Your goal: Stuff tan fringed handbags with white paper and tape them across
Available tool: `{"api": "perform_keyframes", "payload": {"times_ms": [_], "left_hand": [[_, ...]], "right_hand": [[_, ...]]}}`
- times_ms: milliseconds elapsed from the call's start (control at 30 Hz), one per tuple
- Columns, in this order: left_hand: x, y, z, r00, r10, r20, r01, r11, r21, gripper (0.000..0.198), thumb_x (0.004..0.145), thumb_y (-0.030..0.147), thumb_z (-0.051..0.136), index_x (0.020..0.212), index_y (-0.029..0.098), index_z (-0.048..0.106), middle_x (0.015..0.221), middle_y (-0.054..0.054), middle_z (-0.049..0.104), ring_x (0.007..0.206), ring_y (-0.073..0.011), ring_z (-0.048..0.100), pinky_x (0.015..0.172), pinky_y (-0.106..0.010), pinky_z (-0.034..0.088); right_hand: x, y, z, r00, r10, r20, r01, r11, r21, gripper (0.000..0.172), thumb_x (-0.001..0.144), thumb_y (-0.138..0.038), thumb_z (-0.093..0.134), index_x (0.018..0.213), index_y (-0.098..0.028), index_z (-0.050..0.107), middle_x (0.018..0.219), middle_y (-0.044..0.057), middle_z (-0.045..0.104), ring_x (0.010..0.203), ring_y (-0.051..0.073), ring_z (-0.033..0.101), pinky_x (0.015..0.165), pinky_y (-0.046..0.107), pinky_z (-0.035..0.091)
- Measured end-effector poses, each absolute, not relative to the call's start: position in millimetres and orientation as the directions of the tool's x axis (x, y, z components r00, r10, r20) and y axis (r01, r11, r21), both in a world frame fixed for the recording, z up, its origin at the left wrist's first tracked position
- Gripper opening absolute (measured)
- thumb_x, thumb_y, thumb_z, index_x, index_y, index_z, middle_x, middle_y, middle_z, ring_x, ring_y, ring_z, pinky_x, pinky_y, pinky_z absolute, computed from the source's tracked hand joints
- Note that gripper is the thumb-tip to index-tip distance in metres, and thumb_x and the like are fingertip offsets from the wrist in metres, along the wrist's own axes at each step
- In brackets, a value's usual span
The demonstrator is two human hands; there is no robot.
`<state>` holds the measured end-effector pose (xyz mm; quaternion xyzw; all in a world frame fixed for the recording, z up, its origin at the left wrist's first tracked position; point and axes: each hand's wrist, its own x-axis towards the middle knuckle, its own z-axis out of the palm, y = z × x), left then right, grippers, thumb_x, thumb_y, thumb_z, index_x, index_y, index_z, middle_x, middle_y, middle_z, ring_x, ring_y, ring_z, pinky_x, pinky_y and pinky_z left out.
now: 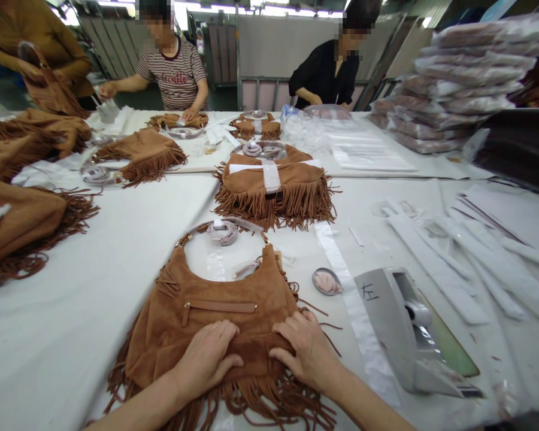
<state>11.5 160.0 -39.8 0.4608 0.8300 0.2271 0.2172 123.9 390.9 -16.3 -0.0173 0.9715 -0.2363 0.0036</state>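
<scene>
A brown suede handbag [206, 329] with fringe lies on the white table before me, its zipped face up and its handle pointing away. My left hand [206, 356] is on the lower middle of the bag, fingers bent over the suede and thumb low near the fringe. To the right, my right hand [308, 350] grips the lower right part in the same way, its fingertips pressed into the suede. A wrapped, coiled strap [223, 232] rests by the handle. Fringe spills out below both wrists.
Right of the bag stands a grey tape dispenser [386, 323], beside a round dish [327, 281] and white paper strips [435, 269]. Beyond lies another fringed bag [273, 176] with a paper band. Bagged goods [458, 84] are stacked at back right. Several people work across the table.
</scene>
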Motion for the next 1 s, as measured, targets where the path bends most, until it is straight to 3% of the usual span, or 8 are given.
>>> {"api": "perform_keyframes", "payload": {"times_ms": [100, 233, 400, 467, 600, 767, 900, 1000], "left_hand": [[11.0, 161.1, -38.6, -0.49, 0.852, -0.184, 0.644, 0.496, 0.583, 0.024, 0.083, 0.031, 0.062, 0.098, 0.022, 0.046, 0.094, -0.002, 0.058, 0.088, -0.0216, 0.055, 0.079, -0.035, 0.045], [13.4, 158.2, -42.1, -0.481, 0.867, -0.131, 0.692, 0.467, 0.55, 0.036, 0.086, 0.033, 0.06, 0.118, 0.022, 0.045, 0.107, -0.007, 0.058, 0.097, -0.023, 0.055, 0.085, -0.037, 0.046], [15.1, 153.2, -46.5, -0.327, 0.945, -0.005, 0.912, 0.317, 0.259, 0.055, 0.09, 0.023, 0.051, 0.14, 0.036, 0.032, 0.149, -0.002, 0.036, 0.126, -0.0281, 0.04, 0.099, -0.045, 0.035], [12.4, 153.3, -45.0, -0.251, 0.968, 0.013, 0.95, 0.244, 0.195, 0.052, 0.093, 0.029, 0.046, 0.142, 0.033, 0.03, 0.152, 0.002, 0.033, 0.133, -0.0271, 0.031, 0.102, -0.044, 0.03], [1.5, 155.2, -40.1, -0.186, 0.982, 0.018, 0.968, 0.18, 0.176, 0.047, 0.098, 0.04, 0.029, 0.143, 0.025, 0.031, 0.151, 0.001, 0.035, 0.134, -0.0249, 0.03, 0.103, -0.042, 0.026], [-4.5, 155.5, -35.0, -0.185, 0.982, 0.044, 0.968, 0.174, 0.181, 0.047, 0.099, 0.04, 0.025, 0.141, 0.022, 0.035, 0.149, 0.001, 0.038, 0.132, -0.0251, 0.033, 0.102, -0.043, 0.027], [-4.3, 155.5, -33.5, -0.189, 0.98, 0.066, 0.967, 0.174, 0.189, 0.047, 0.099, 0.038, 0.026, 0.141, 0.021, 0.034, 0.149, 0.0, 0.038, 0.133, -0.0255, 0.032, 0.102, -0.042, 0.027], [-5.1, 155.8, -33.4, -0.177, 0.981, 0.082, 0.97, 0.16, 0.183, 0.046, 0.098, 0.038, 0.028, 0.14, 0.022, 0.036, 0.147, -0.001, 0.042, 0.133, -0.0251, 0.032, 0.102, -0.042, 0.029]], "right_hand": [[119.5, 383.1, -20.0, -0.997, 0.029, 0.073, -0.002, 0.92, -0.391, 0.032, 0.076, -0.048, 0.07, 0.072, -0.02, 0.056, 0.07, 0.0, 0.06, 0.075, 0.018, 0.047, 0.074, 0.034, 0.027], [118.2, 379.6, -40.4, -0.959, -0.014, 0.284, -0.102, 0.949, -0.298, 0.034, 0.084, -0.039, 0.063, 0.06, -0.019, 0.051, 0.058, 0.0, 0.054, 0.065, 0.015, 0.043, 0.068, 0.032, 0.028], [117.8, 384.0, -51.6, -0.915, -0.088, 0.394, -0.199, 0.947, -0.251, 0.04, 0.092, -0.039, 0.052, 0.058, -0.019, 0.05, 0.055, 0.0, 0.052, 0.057, 0.014, 0.044, 0.061, 0.029, 0.029], [116.1, 384.9, -50.1, -0.915, -0.082, 0.396, -0.185, 0.955, -0.232, 0.033, 0.094, -0.033, 0.049, 0.065, -0.018, 0.056, 0.057, 0.0, 0.055, 0.057, 0.013, 0.048, 0.061, 0.028, 0.031], [108.8, 387.2, -54.0, -0.888, -0.117, 0.445, -0.172, 0.982, -0.083, 0.021, 0.096, -0.025, 0.044, 0.102, -0.014, 0.061, 0.068, 0.001, 0.062, 0.057, 0.011, 0.054, 0.06, 0.025, 0.035], [90.7, 379.0, -54.1, -0.909, -0.202, 0.365, -0.177, 0.979, 0.101, 0.032, 0.09, -0.006, 0.033, 0.104, -0.017, 0.059, 0.072, 0.001, 0.058, 0.047, 0.011, 0.049, 0.047, 0.027, 0.03], [69.2, 365.8, -46.5, -0.868, -0.303, 0.393, -0.346, 0.937, -0.043, 0.03, 0.091, -0.009, 0.031, 0.106, -0.015, 0.057, 0.084, 0.005, 0.06, 0.073, 0.016, 0.057, 0.066, 0.029, 0.041], [59.2, 362.8, -52.2, -0.852, -0.314, 0.42, -0.403, 0.904, -0.142, 0.025, 0.094, -0.015, 0.033, 0.103, -0.014, 0.056, 0.083, 0.006, 0.06, 0.075, 0.017, 0.053, 0.072, 0.032, 0.04]]}}
